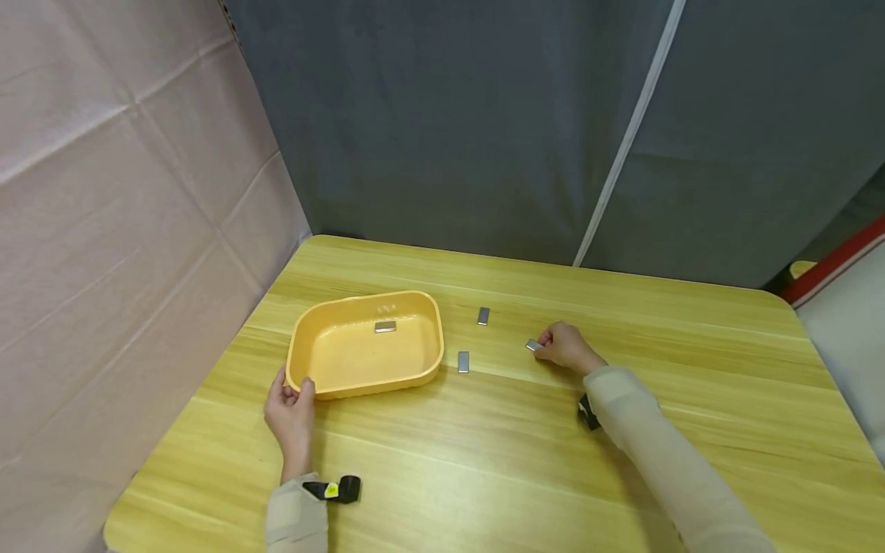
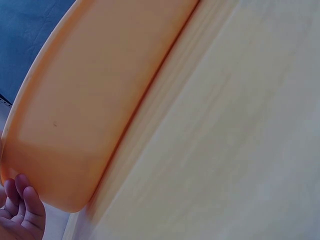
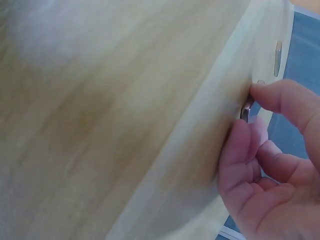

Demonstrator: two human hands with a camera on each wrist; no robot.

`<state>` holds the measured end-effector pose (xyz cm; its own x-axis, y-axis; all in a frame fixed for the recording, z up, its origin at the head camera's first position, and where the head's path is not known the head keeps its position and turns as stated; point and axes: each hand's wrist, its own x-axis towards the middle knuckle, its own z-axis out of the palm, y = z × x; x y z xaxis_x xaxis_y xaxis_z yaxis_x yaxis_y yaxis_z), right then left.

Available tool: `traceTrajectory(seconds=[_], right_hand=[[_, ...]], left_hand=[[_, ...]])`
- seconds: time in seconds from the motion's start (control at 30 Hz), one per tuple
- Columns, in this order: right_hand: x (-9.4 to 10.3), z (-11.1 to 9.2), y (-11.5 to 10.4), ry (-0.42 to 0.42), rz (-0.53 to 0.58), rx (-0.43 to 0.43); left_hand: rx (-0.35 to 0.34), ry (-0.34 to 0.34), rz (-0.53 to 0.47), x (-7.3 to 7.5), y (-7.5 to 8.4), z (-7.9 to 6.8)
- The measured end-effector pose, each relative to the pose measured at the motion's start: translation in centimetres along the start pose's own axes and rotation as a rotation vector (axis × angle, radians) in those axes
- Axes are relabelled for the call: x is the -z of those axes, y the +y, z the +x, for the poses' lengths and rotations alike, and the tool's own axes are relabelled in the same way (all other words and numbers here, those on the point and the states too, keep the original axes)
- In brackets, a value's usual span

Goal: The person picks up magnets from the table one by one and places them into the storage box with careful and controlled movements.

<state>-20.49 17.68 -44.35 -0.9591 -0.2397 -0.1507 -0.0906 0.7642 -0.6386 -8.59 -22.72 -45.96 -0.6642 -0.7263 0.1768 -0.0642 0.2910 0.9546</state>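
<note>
A yellow rectangular plastic basin (image 1: 349,357) with rounded corners stands on the left half of the table. At its near left corner my left hand (image 1: 290,418) holds the rim; the left wrist view catches the curled fingers (image 2: 34,205) against the basin's corner. Inside the basin lies one small silver rectangular block (image 1: 385,327). To the right, my right hand (image 1: 568,348) pinches a similar silver block (image 1: 532,345) between thumb and fingers, low at the table. Two more blocks, a far one (image 1: 483,316) and a nearer one (image 1: 463,362), lie between basin and right hand.
The wood-grain table (image 1: 442,468) has rounded corners. Behind it hangs a dark grey curtain (image 1: 442,130) with a pale strip, and a light cloth (image 1: 138,230) covers the left side. A red-edged white object (image 1: 846,299) stands beyond the right edge.
</note>
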Motion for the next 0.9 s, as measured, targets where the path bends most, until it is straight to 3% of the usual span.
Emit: traceTrajectory(seconds=[0.23, 0.9], right_hand=[[0.16, -0.03, 0.11, -0.006, 0.017, -0.031], [0.23, -0.52, 0.21, 0.015, 0.048, 0.002]], left_hand=[[-0.003, 0.002, -0.003, -0.04, 0.0, -0.01], [-0.004, 0.008, -0.009, -0.03, 0.09, -0.13]])
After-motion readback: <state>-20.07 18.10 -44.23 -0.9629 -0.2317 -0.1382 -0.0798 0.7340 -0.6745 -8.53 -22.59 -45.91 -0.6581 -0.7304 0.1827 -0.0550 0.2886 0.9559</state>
